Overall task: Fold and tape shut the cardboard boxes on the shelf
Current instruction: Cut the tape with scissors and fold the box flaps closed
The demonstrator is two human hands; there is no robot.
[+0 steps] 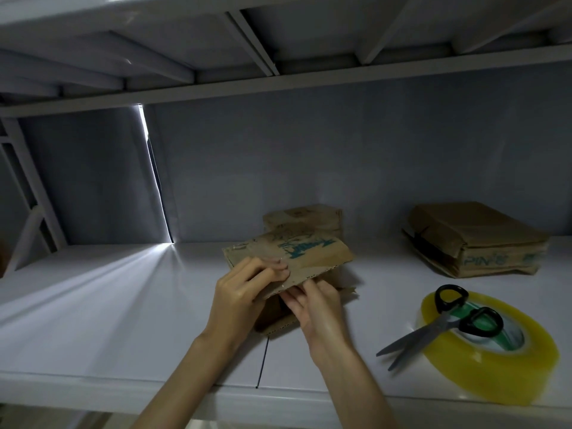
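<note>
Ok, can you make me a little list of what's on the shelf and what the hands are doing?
held box: cardboard box, flap being folded
left hand: grips the flap's edge
right hand: pinches the flap from below
other boxes: second box behind; third box at right
tape roll: flat on shelf
scissors: open, atop the roll

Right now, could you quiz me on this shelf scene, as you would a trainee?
1. True or false: the scissors lie on the tape roll.
2. What do the left hand and right hand grip? A) cardboard box B) tape roll C) scissors
3. Which side of the hands is the box stack on?

Key: 1 true; 2 A; 3 right.
</note>
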